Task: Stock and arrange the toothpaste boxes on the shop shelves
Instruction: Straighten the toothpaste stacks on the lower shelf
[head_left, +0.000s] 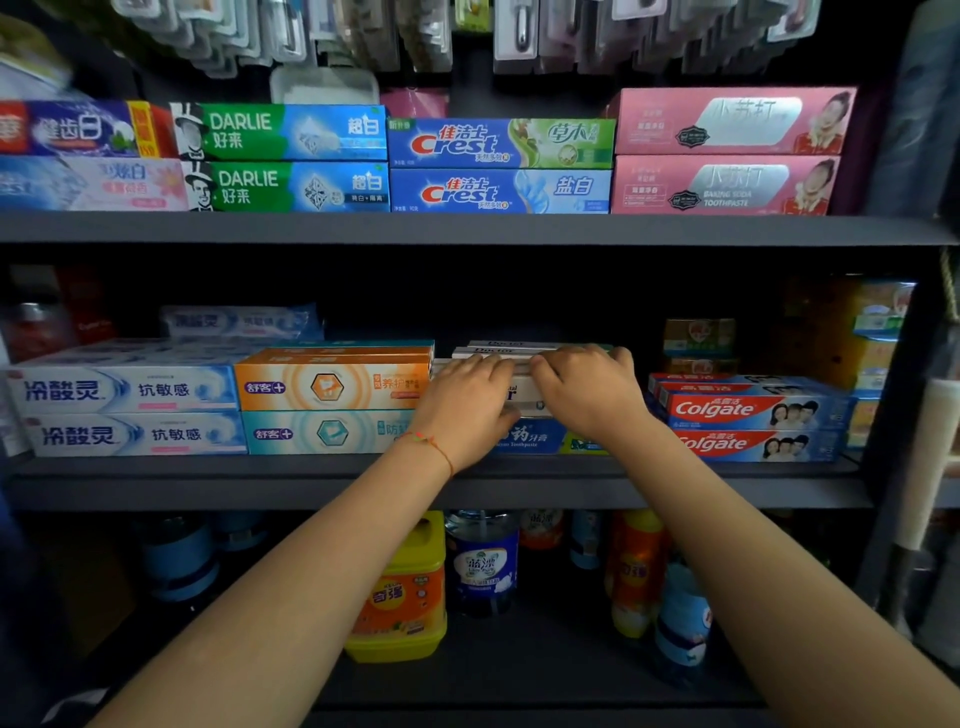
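Both hands rest on a white toothpaste box on the middle shelf, the landmark for everything here. The left hand lies palm-down over the box's left part, fingers curled over its top edge and thumb under its front face, so it grips the box. The right hand covers the box's right part, fingers bent over the top back edge and pressing on it. A thin orange thread bracelet circles the left wrist.

The white box sits on top of a blue toothpaste box that lies on the middle shelf. More white boxes are lined up just behind it. Just left on the same shelf stand an orange box stacked on a teal box. Just right are two stacked Colgate boxes.

On the shelf above the middle shelf, Darlie boxes, Crest boxes and pink baking soda toothpaste boxes are stacked in pairs. Below the middle shelf stand a yellow detergent bottle and a blue-labelled bottle.
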